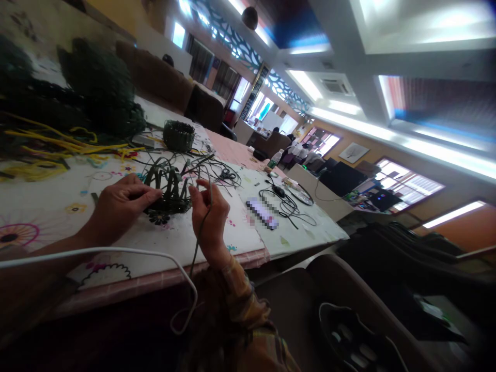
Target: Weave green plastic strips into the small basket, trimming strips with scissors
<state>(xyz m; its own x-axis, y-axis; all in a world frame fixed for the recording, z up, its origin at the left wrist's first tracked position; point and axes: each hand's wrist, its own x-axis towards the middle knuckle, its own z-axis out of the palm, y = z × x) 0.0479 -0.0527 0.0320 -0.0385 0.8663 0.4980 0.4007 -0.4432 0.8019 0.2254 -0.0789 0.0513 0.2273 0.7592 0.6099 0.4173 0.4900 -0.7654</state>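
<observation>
A small, unfinished-looking dark green woven basket (pixel 172 194) sits on the flowered tablecloth, its loose strips sticking up and looping over. My left hand (pixel 118 204) is closed at its left side, thumb and finger pinching the rim. On the other side is my right hand (pixel 211 219), fingers curled, with a thin green strand (pixel 196 249) running through them and hanging past the table edge. The fingertips of that hand are close to the basket; whether they touch it I cannot tell.
Behind stands a finished-looking dark green woven basket (pixel 178 135). Yellow strips (pixel 50 138) and a dark green heap (pixel 96 88) lie at left. Scissors (pixel 227 174) rest among loose strands. A blurred-out phone-like object (pixel 262 213) and coiled cord are rightward. A white cable (pixel 127 251) crosses in front.
</observation>
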